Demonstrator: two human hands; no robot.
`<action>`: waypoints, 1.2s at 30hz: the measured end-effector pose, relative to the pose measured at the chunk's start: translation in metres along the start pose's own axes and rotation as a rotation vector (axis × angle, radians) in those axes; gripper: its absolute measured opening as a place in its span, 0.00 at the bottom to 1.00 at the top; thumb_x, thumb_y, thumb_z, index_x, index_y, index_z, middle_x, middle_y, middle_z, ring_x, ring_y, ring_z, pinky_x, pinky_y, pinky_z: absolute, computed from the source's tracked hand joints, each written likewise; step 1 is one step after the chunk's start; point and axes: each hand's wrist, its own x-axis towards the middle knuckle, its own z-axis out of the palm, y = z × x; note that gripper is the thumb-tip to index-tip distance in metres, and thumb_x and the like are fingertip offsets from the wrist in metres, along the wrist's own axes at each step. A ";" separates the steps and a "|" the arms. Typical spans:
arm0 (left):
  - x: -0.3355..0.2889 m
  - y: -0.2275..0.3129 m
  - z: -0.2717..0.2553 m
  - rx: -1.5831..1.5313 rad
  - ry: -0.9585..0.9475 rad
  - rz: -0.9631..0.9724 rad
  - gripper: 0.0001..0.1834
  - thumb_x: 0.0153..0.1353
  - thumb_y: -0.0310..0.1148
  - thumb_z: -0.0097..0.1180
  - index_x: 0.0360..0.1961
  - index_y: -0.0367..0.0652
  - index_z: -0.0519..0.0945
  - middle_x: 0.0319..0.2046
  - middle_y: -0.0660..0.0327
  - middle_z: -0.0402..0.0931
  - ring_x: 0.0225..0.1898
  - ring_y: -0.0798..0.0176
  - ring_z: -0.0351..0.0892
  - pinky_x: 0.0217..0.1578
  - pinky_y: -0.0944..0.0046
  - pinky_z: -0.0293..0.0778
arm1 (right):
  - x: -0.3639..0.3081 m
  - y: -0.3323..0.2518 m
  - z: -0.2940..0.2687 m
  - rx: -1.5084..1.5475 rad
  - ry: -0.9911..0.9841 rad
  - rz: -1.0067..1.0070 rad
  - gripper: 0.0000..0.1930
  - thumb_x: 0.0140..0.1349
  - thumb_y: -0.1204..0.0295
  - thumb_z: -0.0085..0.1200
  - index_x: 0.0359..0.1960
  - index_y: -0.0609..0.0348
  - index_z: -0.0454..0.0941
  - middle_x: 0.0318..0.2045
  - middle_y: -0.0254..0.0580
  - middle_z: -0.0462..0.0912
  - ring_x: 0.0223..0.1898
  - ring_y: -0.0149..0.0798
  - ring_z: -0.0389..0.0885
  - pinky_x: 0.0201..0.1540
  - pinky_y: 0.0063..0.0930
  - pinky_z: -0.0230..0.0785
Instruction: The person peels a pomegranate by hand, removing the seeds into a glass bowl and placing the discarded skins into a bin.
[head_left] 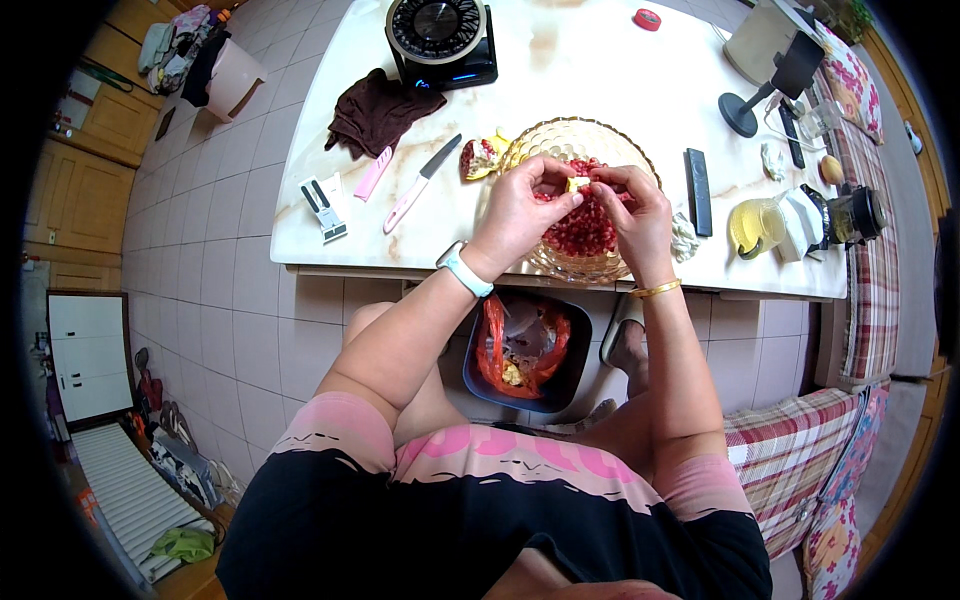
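Both hands meet over a scalloped amber glass bowl [530, 138] that holds a heap of red pomegranate seeds [582, 236]. My left hand [525, 205] and my right hand [640, 215] pinch a small pomegranate piece [577, 184] between them, with pale yellow pith showing. How much of it the fingers cover, I cannot tell. Left of the bowl lies a larger pomegranate chunk [480, 158], its red seeds exposed. Farther left a knife [422, 184] with a pink handle rests on the table, beside its pink sheath [373, 174].
On the marble-patterned table [480, 235] are a dark cloth [375, 112], a black fan-like appliance [440, 45], a black bar-shaped case [698, 192], a phone stand [740, 112] and a glass jug [757, 226]. Below the edge, between my legs, stands a bin [477, 375] with a red bag.
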 end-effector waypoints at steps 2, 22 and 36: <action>0.001 -0.003 0.001 -0.015 0.002 -0.008 0.14 0.58 0.22 0.67 0.44 0.35 0.79 0.40 0.59 0.82 0.41 0.70 0.81 0.45 0.71 0.79 | -0.001 0.004 0.002 -0.031 0.024 -0.049 0.07 0.61 0.75 0.65 0.39 0.62 0.84 0.36 0.40 0.86 0.33 0.30 0.84 0.37 0.23 0.77; 0.004 -0.003 -0.005 -0.286 -0.065 -0.172 0.16 0.63 0.19 0.62 0.51 0.34 0.75 0.47 0.57 0.79 0.48 0.69 0.80 0.51 0.71 0.79 | 0.001 0.007 -0.002 0.260 -0.107 0.175 0.13 0.64 0.74 0.62 0.49 0.62 0.83 0.42 0.41 0.86 0.42 0.32 0.85 0.48 0.25 0.77; 0.004 -0.009 -0.001 -0.258 -0.023 -0.109 0.14 0.61 0.20 0.64 0.47 0.33 0.76 0.41 0.58 0.82 0.41 0.72 0.81 0.45 0.73 0.80 | -0.001 -0.001 0.000 0.040 0.065 -0.047 0.07 0.56 0.79 0.67 0.36 0.64 0.83 0.35 0.41 0.85 0.32 0.32 0.85 0.37 0.24 0.78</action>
